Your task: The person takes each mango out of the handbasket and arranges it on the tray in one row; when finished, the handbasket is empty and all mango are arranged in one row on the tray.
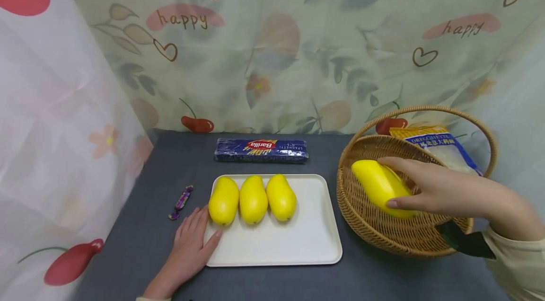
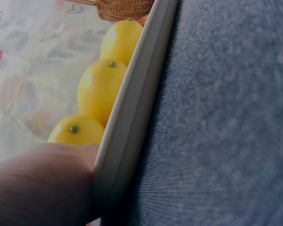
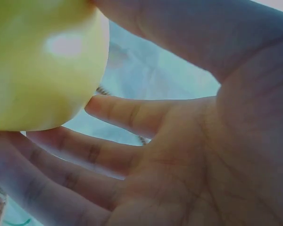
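My right hand [image 1: 430, 187] holds a yellow mango [image 1: 379, 187] over the wicker basket [image 1: 362, 225], thumb on one side and fingers on the other. In the right wrist view the mango [image 3: 42, 66] touches the fingertips, away from the palm. At the left edge of a white tray [image 1: 298, 244], my left hand [image 1: 191, 242] lies with straight fingers, its thumb by the rim. Three yellow mangoes [image 1: 253, 200] stand side by side on the tray's left and middle part. The left wrist view shows their stem ends beyond the tray's side [image 2: 127, 117].
Behind the tray lies a blue spaghetti pack [image 1: 261, 151]. A purple wrapped candy [image 1: 181, 202] is left of the tray. A bag of orecchiette pasta [image 1: 443, 149] leans in the back of the basket, under its tall arched handle [image 1: 426, 109]. Printed cloth [image 1: 238, 78] walls the back and sides.
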Tool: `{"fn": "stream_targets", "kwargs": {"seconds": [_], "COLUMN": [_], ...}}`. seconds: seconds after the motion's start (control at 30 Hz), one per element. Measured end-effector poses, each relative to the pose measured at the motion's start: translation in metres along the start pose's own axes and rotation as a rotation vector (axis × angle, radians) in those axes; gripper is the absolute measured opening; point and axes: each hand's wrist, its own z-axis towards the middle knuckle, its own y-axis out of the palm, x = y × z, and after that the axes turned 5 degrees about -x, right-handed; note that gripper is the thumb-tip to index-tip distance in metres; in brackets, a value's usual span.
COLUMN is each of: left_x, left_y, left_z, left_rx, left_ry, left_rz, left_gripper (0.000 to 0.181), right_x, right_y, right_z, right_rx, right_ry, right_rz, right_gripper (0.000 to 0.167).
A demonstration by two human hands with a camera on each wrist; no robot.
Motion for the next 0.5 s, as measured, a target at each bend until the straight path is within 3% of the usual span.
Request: {"fn": "stream_targets", "kwargs": {"seconds": [0.3,0.5], "left_x": [-0.001,-0.002], "left_y": [0.0,0.001], "left_z": [0.001,0.0], "left_rx": [-0.017,0.004], "left_ry": [-0.014,0.002], "left_rz": [0.008,0.007], "left_gripper": [0.075,0.074], "right_x": [-0.031,-0.051], "right_y": [0.003,0.011], "right_z": [0.001,0.008], "right_rx": [0.082,0.138], "right_ry": [-0.065,-0.083], "right_rz": [0.023,0.088], "right_gripper": [0.086,0.086]}}
